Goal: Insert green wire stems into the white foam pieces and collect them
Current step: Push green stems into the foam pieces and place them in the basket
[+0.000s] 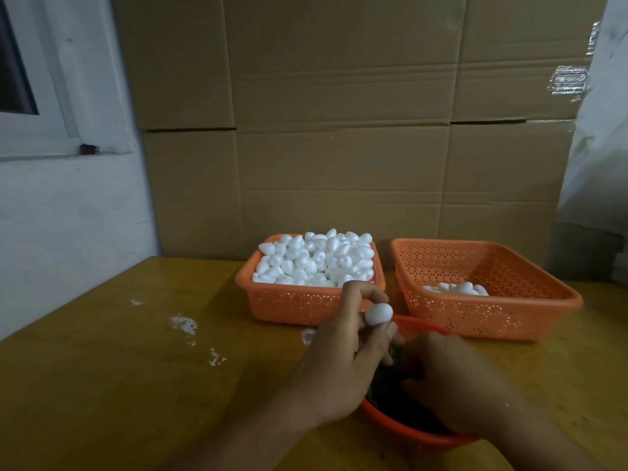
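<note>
My left hand (343,362) pinches a white egg-shaped foam piece (378,314) between thumb and fingertips, just above the rim of a round orange bowl (401,431). The bowl holds dark green wire stems (385,385). My right hand (452,382) reaches down into the bowl with its fingers curled among the stems; its fingertips are hidden. A left orange basket (289,304) is heaped with loose foam pieces (316,260). The right orange basket (492,317) holds a few foam pieces (457,288) lying at its bottom.
Everything stands on a yellow-brown wooden table (136,385) with white foam crumbs (185,324) scattered left of the baskets. Stacked cardboard boxes (339,130) wall off the back. A white wall with a window frame (51,137) is on the left.
</note>
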Action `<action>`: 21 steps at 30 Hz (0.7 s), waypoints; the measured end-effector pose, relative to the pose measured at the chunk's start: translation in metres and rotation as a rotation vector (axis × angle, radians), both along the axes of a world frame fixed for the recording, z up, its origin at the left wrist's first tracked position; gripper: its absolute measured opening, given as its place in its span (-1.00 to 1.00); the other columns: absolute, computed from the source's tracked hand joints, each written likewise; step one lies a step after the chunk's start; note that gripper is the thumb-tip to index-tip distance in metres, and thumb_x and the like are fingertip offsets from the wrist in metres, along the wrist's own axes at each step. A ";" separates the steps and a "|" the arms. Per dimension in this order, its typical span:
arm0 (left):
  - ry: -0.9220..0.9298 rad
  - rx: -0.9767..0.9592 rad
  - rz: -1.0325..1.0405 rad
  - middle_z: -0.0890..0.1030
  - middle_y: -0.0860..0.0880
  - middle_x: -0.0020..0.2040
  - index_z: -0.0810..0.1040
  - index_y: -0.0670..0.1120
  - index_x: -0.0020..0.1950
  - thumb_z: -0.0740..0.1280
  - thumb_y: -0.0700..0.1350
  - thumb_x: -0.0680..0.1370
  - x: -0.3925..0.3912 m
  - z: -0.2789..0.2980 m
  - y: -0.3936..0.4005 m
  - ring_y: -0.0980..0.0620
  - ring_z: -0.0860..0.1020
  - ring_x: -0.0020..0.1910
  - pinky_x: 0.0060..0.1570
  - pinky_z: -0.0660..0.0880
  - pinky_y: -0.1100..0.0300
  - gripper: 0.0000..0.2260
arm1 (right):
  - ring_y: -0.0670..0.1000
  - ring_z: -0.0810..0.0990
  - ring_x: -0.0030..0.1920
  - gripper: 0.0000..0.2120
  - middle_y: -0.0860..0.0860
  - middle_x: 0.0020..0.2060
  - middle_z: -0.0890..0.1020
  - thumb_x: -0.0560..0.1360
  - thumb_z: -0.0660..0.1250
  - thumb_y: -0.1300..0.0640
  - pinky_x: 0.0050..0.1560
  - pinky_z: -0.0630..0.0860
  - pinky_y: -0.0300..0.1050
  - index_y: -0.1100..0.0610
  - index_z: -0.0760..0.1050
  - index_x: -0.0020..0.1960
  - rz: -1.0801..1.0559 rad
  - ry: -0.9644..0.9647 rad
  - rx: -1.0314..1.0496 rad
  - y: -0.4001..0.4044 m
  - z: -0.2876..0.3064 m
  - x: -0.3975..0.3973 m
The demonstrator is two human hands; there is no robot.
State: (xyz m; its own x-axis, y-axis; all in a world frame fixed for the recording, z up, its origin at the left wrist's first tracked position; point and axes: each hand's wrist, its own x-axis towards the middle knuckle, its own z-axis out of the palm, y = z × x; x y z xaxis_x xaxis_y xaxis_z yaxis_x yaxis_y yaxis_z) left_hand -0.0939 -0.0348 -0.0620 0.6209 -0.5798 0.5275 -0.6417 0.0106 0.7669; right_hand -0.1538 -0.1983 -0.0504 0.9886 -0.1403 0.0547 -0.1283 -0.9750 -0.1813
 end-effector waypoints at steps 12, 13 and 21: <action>0.670 -0.416 -0.118 0.64 -0.09 -0.11 0.69 -0.09 0.09 0.42 -0.06 0.49 0.003 0.013 -0.002 0.06 0.58 -0.18 -0.20 0.53 0.22 -0.78 | -0.09 0.58 -0.30 -0.86 -0.06 -0.37 0.61 0.39 0.47 0.04 -0.20 0.57 -0.01 0.00 0.53 -0.28 -0.058 -0.362 0.237 0.000 0.005 -0.012; 0.723 -0.438 -0.142 0.64 -0.13 -0.09 0.66 -0.14 0.12 0.39 -0.07 0.48 0.003 0.014 -0.001 0.04 0.60 -0.18 -0.20 0.54 0.22 -0.73 | -0.11 0.57 -0.34 -0.84 -0.06 -0.40 0.60 0.37 0.47 0.07 -0.24 0.56 -0.01 0.00 0.51 -0.30 -0.041 -0.401 0.266 0.000 0.004 -0.013; 0.955 -0.464 -0.171 0.66 -0.16 -0.14 0.67 -0.17 -0.07 0.43 -0.05 0.45 0.004 0.019 0.003 0.04 0.62 -0.26 -0.30 0.55 0.23 -0.80 | -0.17 0.60 -0.39 -0.93 -0.10 -0.33 0.68 0.48 0.48 0.11 -0.36 0.47 -0.34 -0.07 0.66 -0.11 0.138 -0.534 0.649 -0.001 0.005 -0.016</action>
State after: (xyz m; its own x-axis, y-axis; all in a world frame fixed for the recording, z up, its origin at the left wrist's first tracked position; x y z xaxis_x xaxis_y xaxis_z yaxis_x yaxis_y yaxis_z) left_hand -0.0900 -0.0320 -0.0432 0.8226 -0.5657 0.0579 0.2586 0.4627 0.8479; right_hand -0.1700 -0.1993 -0.0451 0.8636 -0.1851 0.4690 0.2460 -0.6574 -0.7123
